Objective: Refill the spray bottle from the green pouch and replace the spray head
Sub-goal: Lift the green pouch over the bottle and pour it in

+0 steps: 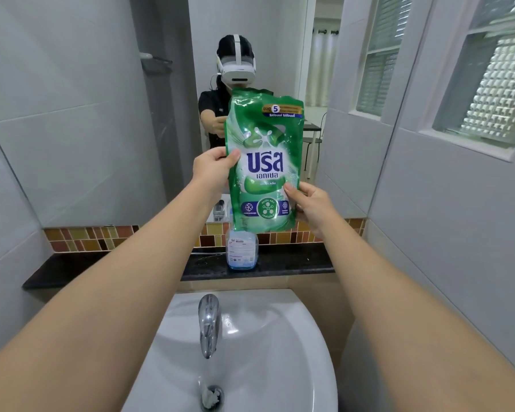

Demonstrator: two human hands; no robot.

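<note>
I hold the green pouch [263, 162] upright in the air in front of the mirror. My left hand [213, 166] grips its left edge at mid height, thumb on the front. My right hand [312, 206] grips its lower right edge. Directly below the pouch, a clear spray bottle [241, 252] with a little bluish liquid stands on the black ledge [295, 261]. The pouch hides the bottle's neck and top. I cannot see a spray head on it.
A white basin [280, 352] with a chrome tap [208, 322] lies below the ledge. The mirror [101, 114] above the tiled strip reflects a person wearing a headset. A frosted window [488, 93] sits in the right wall.
</note>
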